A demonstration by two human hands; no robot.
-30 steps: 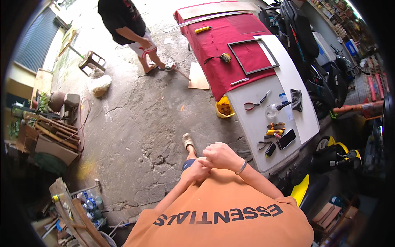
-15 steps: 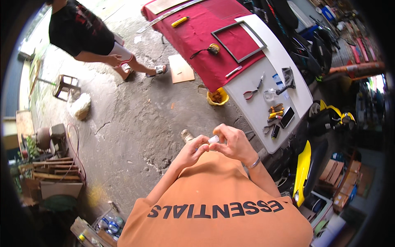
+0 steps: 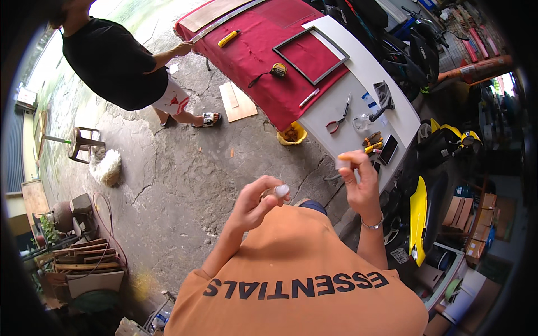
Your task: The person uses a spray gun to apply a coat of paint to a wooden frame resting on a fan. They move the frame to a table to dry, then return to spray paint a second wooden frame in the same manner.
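White piece (image 3: 282,191), small and rounded, sits in the left hand (image 3: 253,204), between thumb and curled fingers, 1 end showing past the tips. The right hand (image 3: 364,187) pinches a pale piece (image 3: 342,163) at the tips of thumb and forefinger, well apart from the 1st. Between the 2 hands is a gap, with floor (image 3: 302,178) visible through it. The right hand overlaps, in view, the near end of the table (image 3: 318,133); a bucket (image 3: 294,141) stands beside its long edge.

Cracked grey concrete floor (image 3: 168,179), bright daylight (image 3: 126,8) at upper left
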